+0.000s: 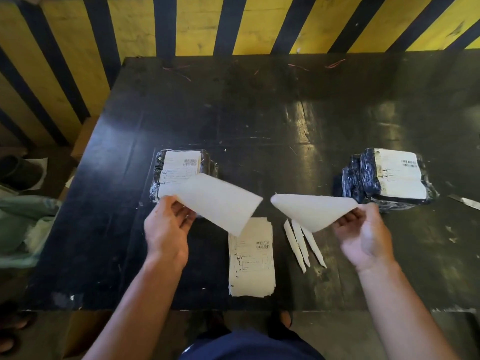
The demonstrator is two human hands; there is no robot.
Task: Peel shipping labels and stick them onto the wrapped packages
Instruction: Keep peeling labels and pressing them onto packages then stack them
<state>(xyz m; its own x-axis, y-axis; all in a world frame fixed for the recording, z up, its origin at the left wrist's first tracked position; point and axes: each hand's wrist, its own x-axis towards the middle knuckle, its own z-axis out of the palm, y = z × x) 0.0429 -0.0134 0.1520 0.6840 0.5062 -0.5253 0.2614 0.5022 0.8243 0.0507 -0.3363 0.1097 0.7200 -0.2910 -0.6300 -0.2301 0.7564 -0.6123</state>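
Label (218, 201), flat, matte, in left hand (167, 229)

This looks like a warehouse packing station. A worn black table (259, 113) stands against a wall (130, 22) painted in yellow and black hazard stripes, and on it lie wrapped parcels (181, 172) bearing barcoded labels, a stack of labels (252, 266) and strips of backing paper (298, 242). Cardboard boxes (83, 136) and a sack (23, 224) sit on the floor to the left.
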